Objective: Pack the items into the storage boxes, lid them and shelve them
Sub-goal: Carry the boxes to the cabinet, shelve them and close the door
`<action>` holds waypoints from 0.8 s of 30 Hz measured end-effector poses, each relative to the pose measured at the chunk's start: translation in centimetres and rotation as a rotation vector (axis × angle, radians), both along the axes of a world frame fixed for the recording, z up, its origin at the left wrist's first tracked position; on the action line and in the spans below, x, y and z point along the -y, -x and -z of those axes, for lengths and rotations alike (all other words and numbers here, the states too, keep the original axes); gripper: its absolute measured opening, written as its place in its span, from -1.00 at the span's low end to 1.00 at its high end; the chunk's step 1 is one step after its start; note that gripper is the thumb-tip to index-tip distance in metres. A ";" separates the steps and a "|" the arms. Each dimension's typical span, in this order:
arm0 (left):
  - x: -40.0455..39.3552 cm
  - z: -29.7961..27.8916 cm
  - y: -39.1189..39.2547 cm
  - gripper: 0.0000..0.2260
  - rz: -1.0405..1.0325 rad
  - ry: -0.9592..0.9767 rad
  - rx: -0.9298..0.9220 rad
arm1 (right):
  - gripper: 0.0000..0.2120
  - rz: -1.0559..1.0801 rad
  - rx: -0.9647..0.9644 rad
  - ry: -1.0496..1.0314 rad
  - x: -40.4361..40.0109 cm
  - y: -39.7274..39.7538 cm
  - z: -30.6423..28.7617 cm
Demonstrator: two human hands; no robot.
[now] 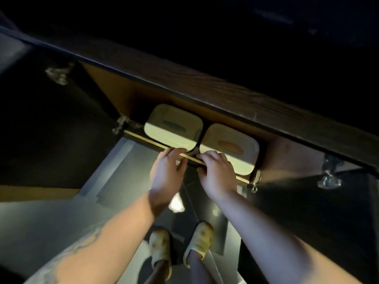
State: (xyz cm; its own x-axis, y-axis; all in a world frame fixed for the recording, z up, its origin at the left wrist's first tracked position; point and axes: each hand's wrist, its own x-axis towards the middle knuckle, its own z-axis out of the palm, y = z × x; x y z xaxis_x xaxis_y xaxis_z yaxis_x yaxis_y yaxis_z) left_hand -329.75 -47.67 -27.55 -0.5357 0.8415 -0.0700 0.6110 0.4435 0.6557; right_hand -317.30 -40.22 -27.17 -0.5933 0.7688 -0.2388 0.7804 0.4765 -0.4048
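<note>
Two pale lidded storage boxes stand side by side inside a low cabinet, under a dark wooden top. The left box has a greenish handle patch on its lid. An orange patch marks the lid of the right box. My left hand reaches to the front lower edge of the left box, fingers extended and touching it. Against the front of the right box lies my right hand, its fingers loosely bent over the shelf's front edge. Neither hand clearly grips a box.
The dark wooden top overhangs the cabinet. An open cabinet door stands at the left with hinges, another door at the right. Below are a glossy tiled floor and my feet in pale slippers. The scene is dim.
</note>
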 end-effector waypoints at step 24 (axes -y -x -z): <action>31.3 -17.0 25.6 -0.70 -0.882 -0.163 -0.050 | -0.61 -0.647 -0.125 -0.049 18.6 30.8 -18.2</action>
